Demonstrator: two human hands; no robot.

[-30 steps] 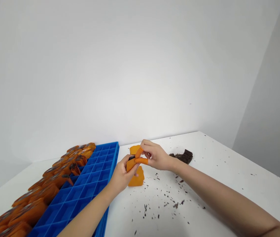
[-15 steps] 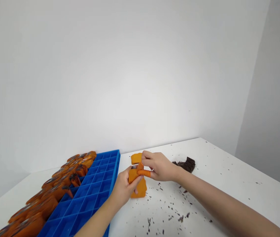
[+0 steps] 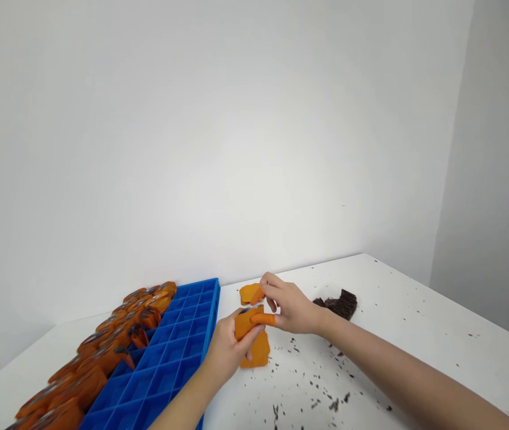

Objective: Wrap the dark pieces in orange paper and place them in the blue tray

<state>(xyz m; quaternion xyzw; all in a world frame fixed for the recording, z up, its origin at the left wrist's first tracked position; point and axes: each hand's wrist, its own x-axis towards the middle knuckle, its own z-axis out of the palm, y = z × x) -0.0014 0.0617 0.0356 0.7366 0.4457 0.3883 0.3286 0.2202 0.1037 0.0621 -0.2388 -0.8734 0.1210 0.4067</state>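
My left hand (image 3: 227, 349) is closed on a folded orange piece (image 3: 244, 323) that looks like paper or a thin leaf. Something dark shows along its top edge. Orange finger covers sit on the thumb and index finger of my right hand (image 3: 288, 307). That thumb presses against the face of the orange piece, while the index finger is raised and apart from it. Below my left fingers lies a flat stack of orange sheets (image 3: 261, 351) on the table. Another orange stack (image 3: 248, 293) lies behind my hands.
A blue compartment tray (image 3: 176, 343) stands to the left, with rows of orange bundles (image 3: 88, 376) with dark edges along its left side. At the right lies a pile of dark brown strips (image 3: 344, 304). Dark crumbs (image 3: 333, 405) are scattered over the white table (image 3: 416, 352).
My right index finger has lifted away from the orange piece, while the thumb stays on it. My left hand keeps its hold. The whole view has shifted slightly.
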